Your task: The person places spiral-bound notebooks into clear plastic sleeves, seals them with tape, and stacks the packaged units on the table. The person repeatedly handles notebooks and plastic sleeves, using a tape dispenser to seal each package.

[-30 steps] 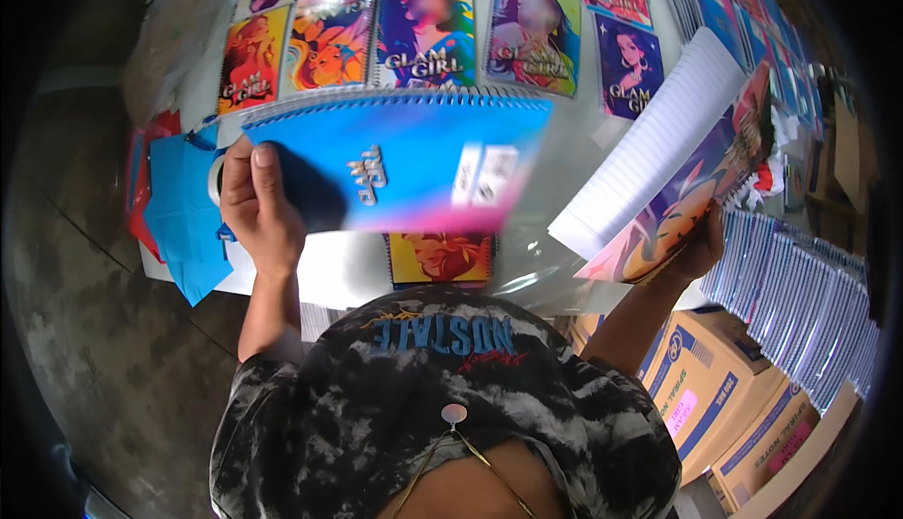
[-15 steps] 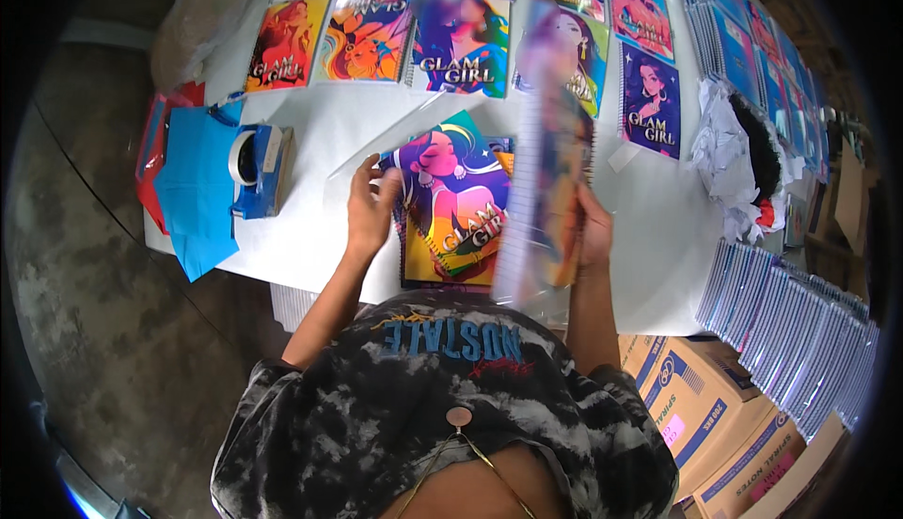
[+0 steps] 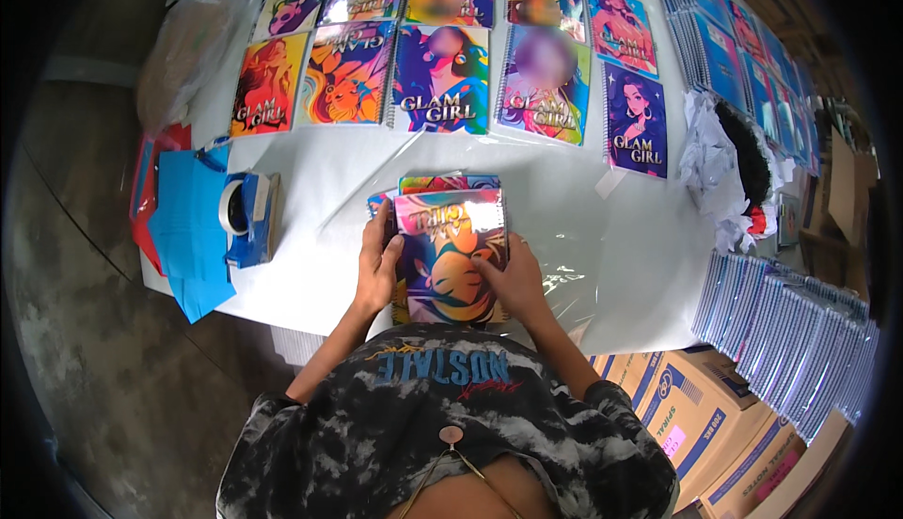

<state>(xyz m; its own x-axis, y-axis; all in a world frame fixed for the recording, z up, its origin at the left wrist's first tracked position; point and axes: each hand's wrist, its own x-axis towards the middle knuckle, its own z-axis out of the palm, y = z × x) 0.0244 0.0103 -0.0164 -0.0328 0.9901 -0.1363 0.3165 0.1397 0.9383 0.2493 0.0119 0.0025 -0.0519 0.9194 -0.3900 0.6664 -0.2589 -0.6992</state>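
A spiral notebook [image 3: 450,270] with an orange and pink illustrated cover lies upside down to me on a small stack near the table's front edge. Other notebooks [image 3: 450,182] poke out beneath it at the far edge and the left side. My left hand [image 3: 378,270] clasps the left edge, thumb over the cover. On the opposite edge, my right hand [image 3: 515,279] grips with its thumb on the cover and its fingers along the side. Clear plastic film [image 3: 567,279] lies on the table by my right hand.
Two rows of colourful notebooks [image 3: 440,81] cover the far side. At left are a blue tape dispenser [image 3: 254,223] and blue sheets [image 3: 191,227]. To the right stand a crumpled white bag [image 3: 701,157] and stacked spiral notebooks [image 3: 776,331], with cardboard boxes [image 3: 691,415] below.
The notebook that my right hand held up on edge, blurred by motion, now lies flat on the stack. My left hand has come onto its edge, and the view has shifted slightly.
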